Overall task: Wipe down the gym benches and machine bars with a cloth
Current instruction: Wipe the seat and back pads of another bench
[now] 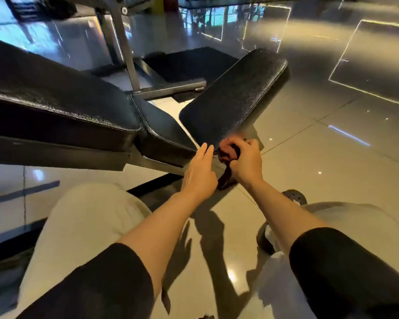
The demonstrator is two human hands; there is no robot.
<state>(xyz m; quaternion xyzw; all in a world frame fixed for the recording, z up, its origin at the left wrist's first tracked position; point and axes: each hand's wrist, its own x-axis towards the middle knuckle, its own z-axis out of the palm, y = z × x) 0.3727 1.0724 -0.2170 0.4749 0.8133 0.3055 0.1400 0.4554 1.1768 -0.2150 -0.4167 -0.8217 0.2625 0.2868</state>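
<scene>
A glossy tiled floor (320,157) fills the view, with a grey steel frame (129,63) standing at the back. A long black bench pad (55,97) runs from the left edge toward the middle, its long axis sloping down to the right, and ends just beside a shorter seat pad (161,134). A 3rd pad, the tilted pad (237,95), has its long axis running from the hands up and away to the right, with the far end raised. The left hand (199,173) is relaxed, fingers straight, with its fingertips at that pad's near edge. The right hand (247,160) is clenched around a bunched dark red cloth (228,153) at the pad's near corner, a strip of it hanging down between the 2 hands.
</scene>
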